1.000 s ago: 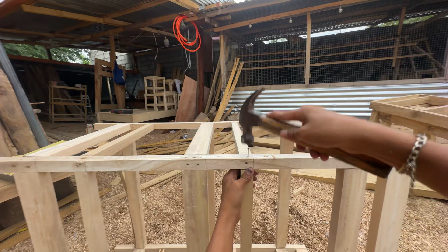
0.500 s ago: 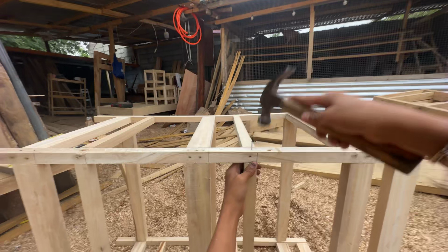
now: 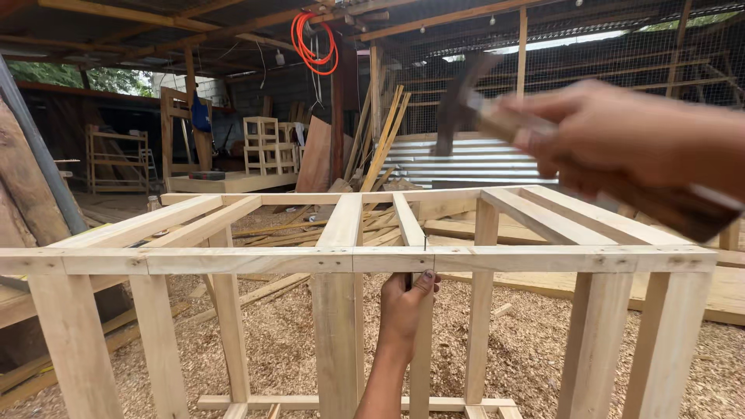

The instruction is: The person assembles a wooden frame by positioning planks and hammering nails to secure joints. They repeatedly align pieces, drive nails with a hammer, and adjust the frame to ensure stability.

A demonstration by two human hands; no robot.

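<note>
My right hand (image 3: 621, 143) grips one hammer (image 3: 497, 116), raised high. My left hand (image 3: 407, 306) clasps one upright slat (image 3: 421, 341) under one nail (image 3: 425, 241) in the wooden frame (image 3: 233, 260).

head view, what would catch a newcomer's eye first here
The raised hammer, blurred in the right hand at upper right, stands out first. Below it a pale wooden frame fills the middle, with the left hand gripping an upright under its front rail. An orange hose coil hangs from the roof at top centre.
</note>
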